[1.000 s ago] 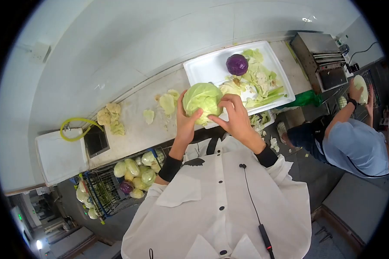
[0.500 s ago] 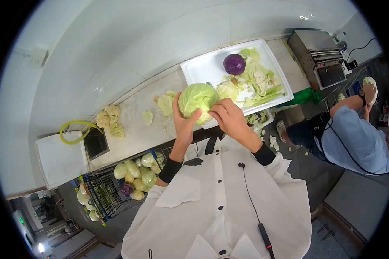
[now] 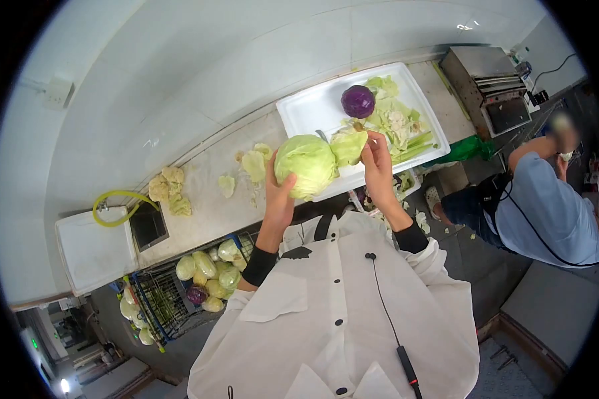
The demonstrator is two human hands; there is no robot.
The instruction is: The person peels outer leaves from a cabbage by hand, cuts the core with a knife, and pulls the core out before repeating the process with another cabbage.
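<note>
1. While my left hand (image 3: 279, 197) holds the round, pale green cabbage (image 3: 306, 166), its fingers wrap around the left side and its thumb presses on the front.
2. That cabbage is by the near left corner of the big white plastic tray (image 3: 303, 110), and it hides a bit of the rim.
3. With my right hand (image 3: 373, 146) I pinch the edge of a thin, light green leaf (image 3: 347, 147) over the tray. The leaf is right beside the cabbage, but I can't tell if they are joined.
4. On the tray, I see a shiny purple cabbage (image 3: 358, 102) near the far side. Torn green leaves (image 3: 394, 116) and long green stalks (image 3: 416, 147) lie toward the right.
5. Left of the tray, the pale stone counter (image 3: 206, 166) has loose leaves (image 3: 253, 164) close by. Bumpy yellow-white cauliflower pieces (image 3: 169, 186) are farther left.
6. Down and left from the tray is a dark wire cart (image 3: 158, 296) with lots of vegetables.
7. Right of the tray sits a boxy metal machine (image 3: 476, 64). Farther right, I see another person in a light blue shirt (image 3: 539, 206).
</note>
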